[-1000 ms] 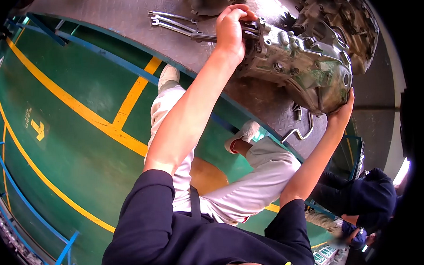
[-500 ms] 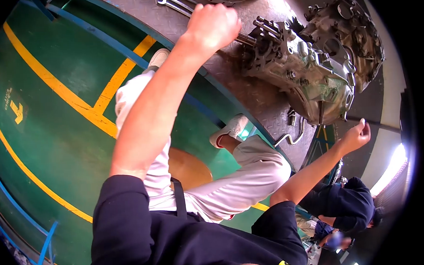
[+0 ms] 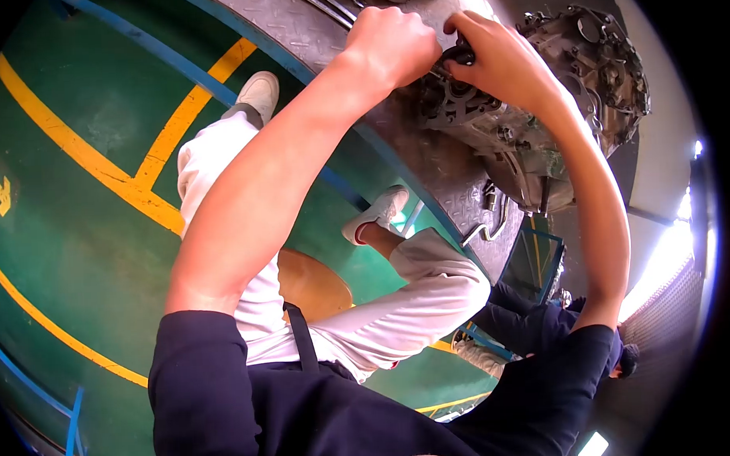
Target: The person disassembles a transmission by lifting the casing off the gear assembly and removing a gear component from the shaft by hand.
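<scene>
My left hand (image 3: 395,46) is a closed fist at the near end of a metal gearbox housing (image 3: 514,130). Its fingers are turned away from view, and what they grip is mostly hidden. Close beside it, my right hand (image 3: 504,58) curves its thumb and fingers round a dark metal part (image 3: 458,57) at the housing's end. The housing lies on a metal-plate bench (image 3: 451,165), its middle partly covered by my right hand and forearm.
A second metal housing (image 3: 601,75) stands behind the first. Wrenches (image 3: 325,4) lie at the bench's upper left. A socket (image 3: 490,195) and a bent metal handle (image 3: 490,228) lie near its edge. Another person (image 3: 545,326) is at the lower right.
My right hand has left the housing's far end and come up beside my left, its fingers now round the dark part. My left hand has moved slightly right. The view has shifted.
</scene>
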